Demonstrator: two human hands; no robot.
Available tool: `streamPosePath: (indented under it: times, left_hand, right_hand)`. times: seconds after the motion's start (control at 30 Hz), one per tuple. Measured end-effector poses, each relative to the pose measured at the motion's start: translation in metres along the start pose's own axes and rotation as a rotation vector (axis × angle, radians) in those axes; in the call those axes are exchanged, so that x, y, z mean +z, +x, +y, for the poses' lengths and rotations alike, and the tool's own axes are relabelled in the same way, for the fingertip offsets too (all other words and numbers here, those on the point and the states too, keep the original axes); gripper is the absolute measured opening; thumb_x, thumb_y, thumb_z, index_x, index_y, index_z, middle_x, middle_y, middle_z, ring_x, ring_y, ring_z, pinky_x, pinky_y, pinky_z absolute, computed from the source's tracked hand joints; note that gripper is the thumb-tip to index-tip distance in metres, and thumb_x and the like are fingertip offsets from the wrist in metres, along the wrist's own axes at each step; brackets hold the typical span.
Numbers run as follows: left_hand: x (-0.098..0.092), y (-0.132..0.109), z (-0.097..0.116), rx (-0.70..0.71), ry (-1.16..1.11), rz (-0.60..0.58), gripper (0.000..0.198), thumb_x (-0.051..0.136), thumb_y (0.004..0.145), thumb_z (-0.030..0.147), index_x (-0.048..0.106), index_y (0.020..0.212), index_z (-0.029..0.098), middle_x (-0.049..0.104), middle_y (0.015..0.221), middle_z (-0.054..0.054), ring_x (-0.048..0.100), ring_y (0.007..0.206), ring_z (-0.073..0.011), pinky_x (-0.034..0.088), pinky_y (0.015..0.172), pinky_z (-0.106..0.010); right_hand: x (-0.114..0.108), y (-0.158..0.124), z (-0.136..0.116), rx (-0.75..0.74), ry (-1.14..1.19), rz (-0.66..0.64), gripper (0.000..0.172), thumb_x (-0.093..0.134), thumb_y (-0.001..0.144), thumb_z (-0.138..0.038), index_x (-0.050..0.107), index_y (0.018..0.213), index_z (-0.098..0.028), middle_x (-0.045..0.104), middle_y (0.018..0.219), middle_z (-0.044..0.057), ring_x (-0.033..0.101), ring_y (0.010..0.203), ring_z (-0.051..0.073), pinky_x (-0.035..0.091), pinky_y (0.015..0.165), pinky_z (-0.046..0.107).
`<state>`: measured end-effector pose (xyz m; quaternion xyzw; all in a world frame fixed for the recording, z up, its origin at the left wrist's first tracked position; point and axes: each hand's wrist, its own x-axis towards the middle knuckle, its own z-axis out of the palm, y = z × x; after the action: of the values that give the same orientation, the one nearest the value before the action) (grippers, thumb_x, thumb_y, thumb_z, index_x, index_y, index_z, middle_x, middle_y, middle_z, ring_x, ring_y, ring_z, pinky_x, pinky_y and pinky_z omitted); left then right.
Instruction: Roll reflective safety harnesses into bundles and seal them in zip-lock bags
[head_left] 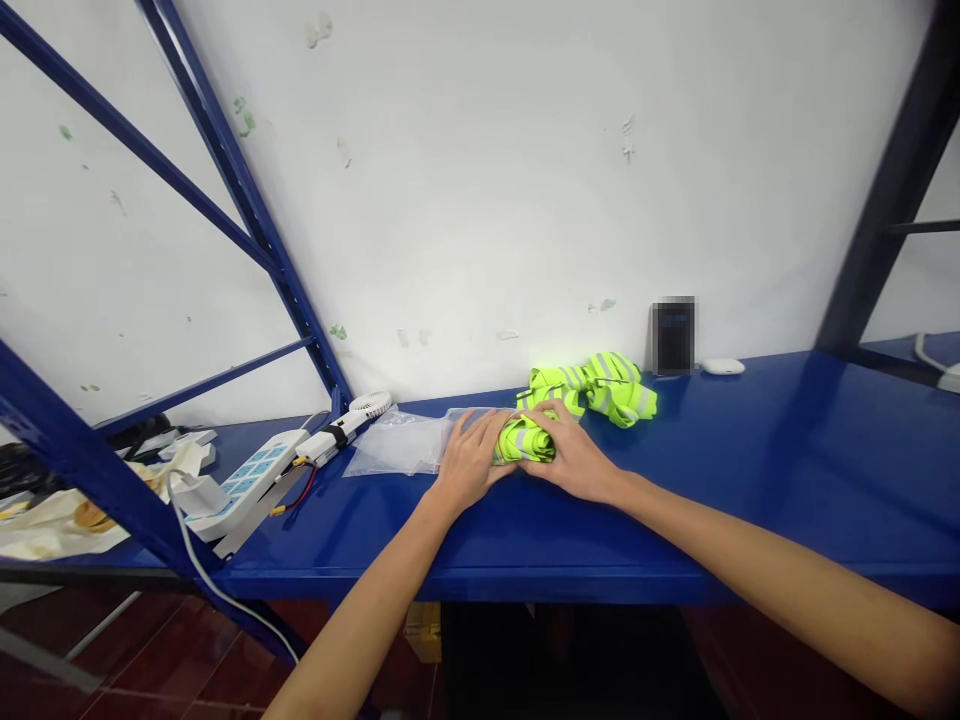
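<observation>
The neon roll (525,440) is over the blue tabletop (750,480), between the hands. Right hand (568,452)'s curled round it, covering one side. Left hand (472,455)'s spread over the clear bag (397,445), hiding part; can't tell if it's gripping. Behind, more neon fabric (622,392)'s partly blocked, and some dark thing (673,338)'s pixelated.

Blue shelf (750,470) — neon heap (619,400), probably vests

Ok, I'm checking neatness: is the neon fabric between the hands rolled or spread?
Rolled up: the neon fabric shows curled layers between the left hand and right hand.
</observation>
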<state>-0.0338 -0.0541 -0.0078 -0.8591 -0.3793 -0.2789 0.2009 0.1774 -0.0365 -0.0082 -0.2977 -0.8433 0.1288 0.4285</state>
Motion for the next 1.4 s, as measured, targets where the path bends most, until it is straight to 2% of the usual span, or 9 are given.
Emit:
streamPosePath:
  times: [0.1,0.27,0.37,0.53,0.77,0.97,1.2,1.3,1.4]
  left_hand:
    - [-0.001,0.0,0.001,0.006,-0.031,-0.006,0.068,0.058,0.086,0.046,0.032,0.142,0.019,0.054,0.136,-0.013,0.048,0.128,-0.0264,0.025,0.112,-0.048]
    - [0.0,0.0,0.0,-0.009,-0.093,-0.049,0.071,0.064,0.079,0.027,0.031,0.142,0.02,0.052,0.139,-0.011,0.046,0.13,-0.0258,0.026,0.112,-0.047]
    - [0.002,-0.002,-0.003,-0.056,-0.128,-0.025,0.072,0.063,0.077,0.024,0.031,0.142,0.02,0.052,0.138,-0.012,0.05,0.126,-0.0262,0.028,0.111,-0.048]
    - [0.002,-0.006,-0.007,-0.086,-0.17,-0.025,0.066,0.065,0.077,0.027,0.037,0.137,0.023,0.056,0.135,-0.009,0.052,0.123,-0.0258,0.031,0.11,-0.047]
    - [0.001,-0.006,-0.009,-0.105,-0.238,0.009,0.068,0.067,0.072,0.021,0.04,0.135,0.022,0.058,0.13,-0.009,0.055,0.119,-0.0261,0.038,0.104,-0.044]
    - [0.005,-0.009,-0.01,-0.075,-0.241,-0.035,0.067,0.068,0.073,0.025,0.042,0.134,0.021,0.059,0.13,-0.01,0.056,0.117,-0.0274,0.041,0.101,-0.045]
    - [0.008,-0.01,-0.007,-0.026,-0.228,0.007,0.06,0.065,0.077,0.028,0.043,0.133,0.02,0.061,0.127,-0.009,0.058,0.115,-0.0255,0.045,0.099,-0.042]
    - [0.008,-0.01,-0.005,0.0,-0.204,0.014,0.06,0.063,0.08,0.032,0.042,0.134,0.019,0.06,0.128,-0.011,0.058,0.116,-0.0265,0.047,0.098,-0.043]
    - [0.009,-0.008,-0.004,0.015,-0.191,0.028,0.062,0.061,0.082,0.032,0.038,0.137,0.018,0.057,0.131,-0.013,0.056,0.12,-0.0272,0.046,0.1,-0.045]
  right_hand:
    - [-0.001,0.0,0.001,-0.035,0.028,-0.039,0.061,0.07,0.074,-0.03,0.049,0.131,-0.025,0.048,0.118,0.009,0.055,0.108,0.027,0.044,0.098,0.042]
    - [0.002,0.001,0.003,-0.068,0.041,-0.018,0.061,0.072,0.072,-0.031,0.051,0.13,-0.024,0.051,0.116,0.009,0.056,0.107,0.028,0.045,0.096,0.042]
    - [0.0,0.001,0.002,-0.057,0.042,-0.02,0.065,0.073,0.071,-0.031,0.05,0.131,-0.022,0.052,0.117,0.01,0.056,0.108,0.028,0.045,0.097,0.042]
    - [-0.008,-0.001,0.002,-0.152,0.053,-0.205,0.082,0.071,0.07,-0.024,0.033,0.143,-0.022,0.045,0.131,0.013,0.046,0.122,0.029,0.039,0.104,0.045]
    - [-0.005,0.001,0.008,-0.158,0.072,-0.126,0.069,0.064,0.075,-0.018,0.037,0.138,-0.023,0.052,0.133,0.012,0.052,0.119,0.028,0.041,0.102,0.045]
    - [-0.01,0.002,0.01,-0.14,0.067,-0.193,0.061,0.068,0.073,-0.022,0.048,0.131,-0.022,0.057,0.128,0.011,0.056,0.115,0.028,0.043,0.098,0.045]
    - [-0.01,0.0,0.001,-0.154,-0.079,-0.239,0.058,0.066,0.076,-0.021,0.05,0.131,-0.027,0.052,0.127,0.009,0.052,0.114,0.026,0.045,0.095,0.042]
    - [-0.006,-0.002,0.003,-0.149,-0.195,-0.173,0.05,0.068,0.075,-0.022,0.059,0.124,-0.027,0.045,0.129,0.011,0.049,0.113,0.029,0.043,0.095,0.047]
    - [-0.002,-0.002,0.008,-0.169,-0.238,-0.132,0.05,0.069,0.076,-0.023,0.059,0.125,-0.027,0.048,0.118,0.011,0.05,0.107,0.029,0.043,0.093,0.048]
